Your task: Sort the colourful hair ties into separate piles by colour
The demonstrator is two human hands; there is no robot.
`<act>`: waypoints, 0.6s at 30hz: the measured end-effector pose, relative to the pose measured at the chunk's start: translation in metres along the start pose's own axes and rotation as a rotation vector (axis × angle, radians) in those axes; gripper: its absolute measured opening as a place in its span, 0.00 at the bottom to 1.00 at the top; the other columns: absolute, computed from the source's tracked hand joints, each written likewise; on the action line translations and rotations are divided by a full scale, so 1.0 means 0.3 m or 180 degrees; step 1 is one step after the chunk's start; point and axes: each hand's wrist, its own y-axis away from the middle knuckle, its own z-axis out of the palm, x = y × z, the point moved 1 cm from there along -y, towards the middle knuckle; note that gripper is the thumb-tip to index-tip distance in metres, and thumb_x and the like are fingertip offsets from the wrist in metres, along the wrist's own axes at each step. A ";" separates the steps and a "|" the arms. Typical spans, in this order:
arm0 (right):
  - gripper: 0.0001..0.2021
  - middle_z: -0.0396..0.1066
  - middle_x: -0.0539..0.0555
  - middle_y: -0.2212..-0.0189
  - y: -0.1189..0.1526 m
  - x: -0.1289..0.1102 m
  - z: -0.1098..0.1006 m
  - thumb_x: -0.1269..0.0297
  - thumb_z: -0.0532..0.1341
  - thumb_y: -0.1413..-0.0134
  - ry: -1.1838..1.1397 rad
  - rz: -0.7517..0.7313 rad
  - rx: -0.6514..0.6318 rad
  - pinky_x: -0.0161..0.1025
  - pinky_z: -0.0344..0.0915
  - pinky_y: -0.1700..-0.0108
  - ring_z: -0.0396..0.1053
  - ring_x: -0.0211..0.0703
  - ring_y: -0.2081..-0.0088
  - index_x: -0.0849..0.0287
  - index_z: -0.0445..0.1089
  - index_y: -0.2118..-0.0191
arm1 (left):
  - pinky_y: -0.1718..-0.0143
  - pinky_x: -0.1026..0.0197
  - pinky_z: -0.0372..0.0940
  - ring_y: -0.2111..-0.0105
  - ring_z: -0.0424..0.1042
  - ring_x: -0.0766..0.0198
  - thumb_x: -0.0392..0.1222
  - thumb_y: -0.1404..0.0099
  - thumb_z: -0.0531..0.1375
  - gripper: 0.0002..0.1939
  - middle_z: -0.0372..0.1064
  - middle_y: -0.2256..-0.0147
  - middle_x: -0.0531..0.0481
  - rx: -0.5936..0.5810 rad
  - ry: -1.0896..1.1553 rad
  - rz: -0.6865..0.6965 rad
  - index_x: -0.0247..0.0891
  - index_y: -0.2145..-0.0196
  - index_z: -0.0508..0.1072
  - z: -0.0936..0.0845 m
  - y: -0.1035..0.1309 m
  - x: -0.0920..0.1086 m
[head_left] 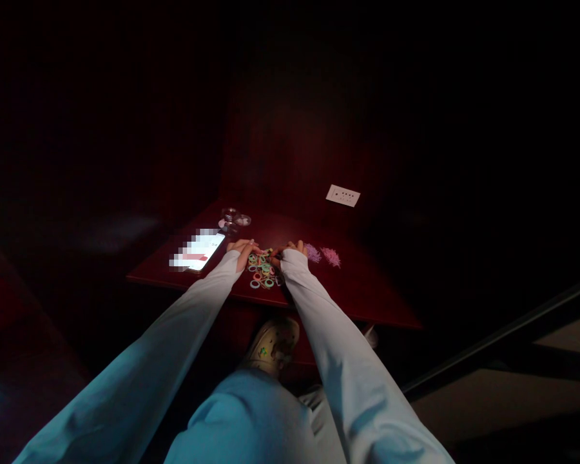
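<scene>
Small coloured hair ties (pixel 261 267), in green, pink, white and orange, lie in a loose pile near the table's front edge. My left hand (pixel 242 250) is at the pile's left rim, its fingers bent inward to the right and pressed together at the tips. At the right rim, my right hand (pixel 294 248) has its fingers curled in a pinch. What the fingertips hold is too small and dark to make out. Just right of my right hand are a purple heap of small thin pieces (pixel 312 252) and a pink heap of similar pieces (pixel 330 257).
A phone with a lit screen (pixel 205 250) lies on the dark red table (pixel 367 290), left of my left hand. Behind it is a clear bag with small items (pixel 232 220). A white socket plate (pixel 343 195) is on the back wall. A clog (pixel 273 345) shows below the table edge.
</scene>
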 end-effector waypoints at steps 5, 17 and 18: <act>0.09 0.71 0.60 0.36 -0.031 -0.041 0.034 0.62 0.68 0.42 0.0219 0.0111 -0.0082 0.56 0.47 0.29 0.55 0.61 0.29 0.55 0.81 0.56 | 0.36 0.49 0.60 0.43 0.69 0.51 0.50 0.23 0.46 0.29 0.80 0.51 0.51 0.0081 0.0135 0.0081 0.45 0.71 0.83 -0.001 0.002 -0.003; 0.15 0.78 0.54 0.67 -0.052 0.035 0.031 0.49 0.73 0.52 -0.1812 0.0823 0.0066 0.47 0.68 0.45 0.74 0.53 0.52 0.55 0.81 0.67 | 0.41 0.51 0.64 0.52 0.72 0.55 0.40 0.29 0.58 0.12 0.78 0.53 0.48 0.0367 -0.0096 0.0020 0.43 0.59 0.83 0.044 -0.014 -0.039; 0.16 0.78 0.53 0.69 -0.050 0.044 0.029 0.47 0.73 0.52 -0.2098 0.0736 0.0024 0.45 0.69 0.49 0.75 0.50 0.57 0.56 0.80 0.67 | 0.41 0.51 0.65 0.51 0.72 0.55 0.39 0.30 0.60 0.10 0.78 0.52 0.49 0.0412 -0.0127 0.0063 0.43 0.59 0.83 0.050 -0.013 -0.042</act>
